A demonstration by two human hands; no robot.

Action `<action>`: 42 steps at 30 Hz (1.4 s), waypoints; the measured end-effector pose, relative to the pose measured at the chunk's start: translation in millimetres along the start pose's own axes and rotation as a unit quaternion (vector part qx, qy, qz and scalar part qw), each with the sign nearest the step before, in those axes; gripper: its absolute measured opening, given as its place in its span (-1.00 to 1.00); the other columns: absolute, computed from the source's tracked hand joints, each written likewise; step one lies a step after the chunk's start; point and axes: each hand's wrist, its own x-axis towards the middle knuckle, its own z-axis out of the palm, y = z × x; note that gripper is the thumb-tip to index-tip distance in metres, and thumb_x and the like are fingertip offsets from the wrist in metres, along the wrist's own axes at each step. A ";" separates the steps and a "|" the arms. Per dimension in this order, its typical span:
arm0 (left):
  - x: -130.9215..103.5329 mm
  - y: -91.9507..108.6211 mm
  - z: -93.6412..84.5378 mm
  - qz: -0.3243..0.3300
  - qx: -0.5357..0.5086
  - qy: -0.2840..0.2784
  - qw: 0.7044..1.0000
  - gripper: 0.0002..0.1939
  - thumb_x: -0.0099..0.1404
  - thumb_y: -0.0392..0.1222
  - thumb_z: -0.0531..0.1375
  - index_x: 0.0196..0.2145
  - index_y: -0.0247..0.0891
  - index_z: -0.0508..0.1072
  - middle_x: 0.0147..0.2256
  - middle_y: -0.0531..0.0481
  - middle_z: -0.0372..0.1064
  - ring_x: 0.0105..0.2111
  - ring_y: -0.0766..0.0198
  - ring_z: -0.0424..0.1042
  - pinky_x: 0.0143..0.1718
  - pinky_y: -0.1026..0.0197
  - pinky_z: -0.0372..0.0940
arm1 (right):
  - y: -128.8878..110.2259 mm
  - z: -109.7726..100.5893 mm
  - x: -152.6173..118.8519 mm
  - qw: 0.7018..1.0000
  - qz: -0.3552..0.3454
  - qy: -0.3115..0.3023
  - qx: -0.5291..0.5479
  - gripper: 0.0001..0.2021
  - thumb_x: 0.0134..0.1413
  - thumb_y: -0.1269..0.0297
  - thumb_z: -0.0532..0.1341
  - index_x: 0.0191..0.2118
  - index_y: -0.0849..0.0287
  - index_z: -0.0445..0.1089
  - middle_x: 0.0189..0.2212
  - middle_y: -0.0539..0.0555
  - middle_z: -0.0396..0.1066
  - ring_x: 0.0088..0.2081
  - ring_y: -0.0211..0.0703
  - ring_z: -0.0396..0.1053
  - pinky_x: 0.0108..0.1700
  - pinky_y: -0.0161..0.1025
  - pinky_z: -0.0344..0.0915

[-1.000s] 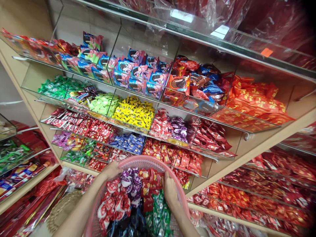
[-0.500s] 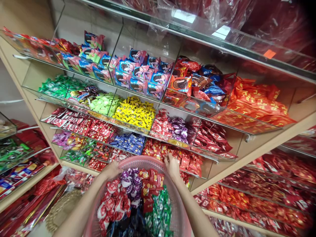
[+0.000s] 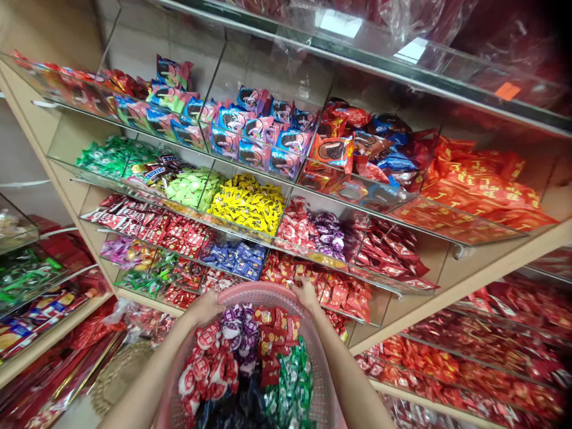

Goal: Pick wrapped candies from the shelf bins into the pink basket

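Note:
A pink plastic basket with a perforated wall is held out in front of me. My left hand is closed on its far left rim. On the far right rim, my right hand is closed too, its fingertips partly hidden. Wrapped candies lie in the basket, sorted by colour: red-and-white ones on the left, purple ones at the back, red square packets beside them and green ones on the right. Dark-wrapped ones lie nearest me.
Ahead rises a wooden rack with clear-fronted shelves. It bears blue-and-pink cookie packs, yellow candies, blue candies and orange packets. A woven basket stands low on the left. More candy shelves flank the rack.
My right hand has shifted slightly left and settled on the basket's rim. The view has moved a little; the shelves sit slightly further right. The left hand keeps its hold.

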 end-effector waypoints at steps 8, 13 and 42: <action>1.9 0.0 0.5 -0.003 -0.026 -0.013 1.000 -0.79 -0.09 -0.12 0.07 -0.58 -0.36 0.31 -0.68 0.10 0.04 -0.62 0.43 0.05 -0.57 0.38 -0.05 | 8.1 -1.6 -0.1 0.997 0.017 0.013 0.071 -0.63 -0.22 0.11 0.15 -0.29 0.29 0.35 -0.36 0.14 0.39 -0.48 -0.24 0.29 -0.41 -0.28 0.26; 2.3 -0.6 0.6 0.007 -0.031 -0.013 0.999 -0.79 -0.08 -0.13 0.06 -0.58 -0.37 0.32 -0.68 0.11 0.04 -0.63 0.43 0.04 -0.57 0.37 -0.06 | 8.7 -6.7 -1.8 0.993 0.016 -0.003 0.121 -0.64 -0.23 0.02 0.16 -0.41 0.25 0.36 -0.50 0.08 0.39 -0.50 -0.24 0.30 -0.43 -0.29 0.25; 0.1 0.6 0.5 0.002 -0.004 -0.014 1.000 -0.76 -0.06 -0.08 0.06 -0.58 -0.36 0.31 -0.65 0.09 0.08 -0.63 0.43 0.06 -0.60 0.38 -0.06 | -63.4 5.5 -142.1 0.981 0.079 -0.032 0.174 -0.71 -0.12 0.06 0.17 -0.44 0.24 0.29 -0.61 -0.02 0.26 -0.59 -0.31 0.12 -0.55 -0.36 0.05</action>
